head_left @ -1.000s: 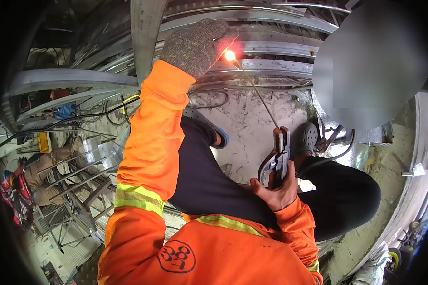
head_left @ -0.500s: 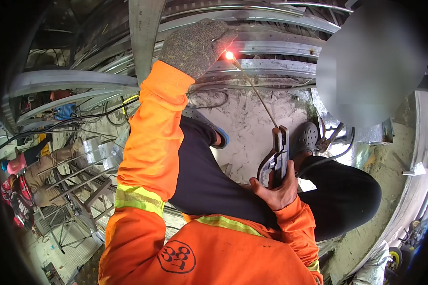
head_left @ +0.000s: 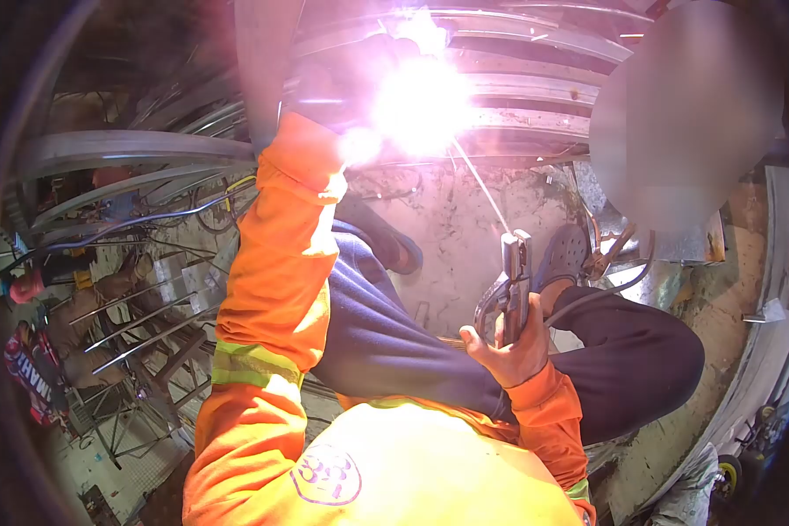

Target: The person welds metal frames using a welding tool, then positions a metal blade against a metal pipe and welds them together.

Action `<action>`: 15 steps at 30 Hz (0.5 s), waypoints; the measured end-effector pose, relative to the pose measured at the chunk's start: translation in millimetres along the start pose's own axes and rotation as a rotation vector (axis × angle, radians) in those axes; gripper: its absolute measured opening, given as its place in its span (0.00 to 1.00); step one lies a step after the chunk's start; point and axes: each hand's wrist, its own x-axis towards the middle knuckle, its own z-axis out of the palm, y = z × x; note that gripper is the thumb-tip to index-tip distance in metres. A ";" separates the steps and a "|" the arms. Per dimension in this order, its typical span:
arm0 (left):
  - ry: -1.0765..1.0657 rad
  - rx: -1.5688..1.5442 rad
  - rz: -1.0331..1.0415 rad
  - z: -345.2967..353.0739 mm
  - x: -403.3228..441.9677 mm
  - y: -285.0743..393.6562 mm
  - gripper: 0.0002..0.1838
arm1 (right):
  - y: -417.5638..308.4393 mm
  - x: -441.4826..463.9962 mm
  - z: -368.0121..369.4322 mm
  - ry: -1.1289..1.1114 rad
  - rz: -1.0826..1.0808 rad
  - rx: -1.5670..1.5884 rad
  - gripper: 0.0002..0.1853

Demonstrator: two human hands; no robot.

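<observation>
My right hand (head_left: 515, 355) is closed around the handle of a welding electrode holder (head_left: 515, 285), to the right of the middle. A thin welding rod (head_left: 480, 186) runs from its jaws up and left into a dazzling white-pink arc (head_left: 422, 105). Close to the left of the arc is my left hand (head_left: 329, 95) in a dark glove; glare and shadow hide its fingers. It is nearest to the steel channels (head_left: 535, 88) and an upright steel bar (head_left: 267, 70), but whether it grips either I cannot tell.
A cable (head_left: 609, 289) trails from the holder over my right knee. My clog (head_left: 563, 254) stands on the dusty floor (head_left: 451, 289). At the left, another person (head_left: 35, 368) is near a rack of metal bars (head_left: 140, 324). A blurred patch covers the upper right.
The small red glow at the rod's tip has become a blinding arc with flying sparks. Glare now covers my gloved left hand. My right hand and the holder have barely moved.
</observation>
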 end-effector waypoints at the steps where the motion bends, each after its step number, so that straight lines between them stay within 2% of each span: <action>1: 0.006 -0.048 -0.009 -0.3 -0.2 0.6 0.10 | -1.9 -0.3 0.2 0.003 0.046 0.042 0.31; 5: 0.032 -0.237 -0.043 -1.5 -1.0 3.0 0.10 | 0.7 1.1 -0.4 0.002 -0.035 -0.006 0.31; 15: 0.094 -0.712 -0.125 -4.9 -0.2 9.3 0.08 | 1.1 0.2 -0.3 -0.013 -0.031 0.042 0.31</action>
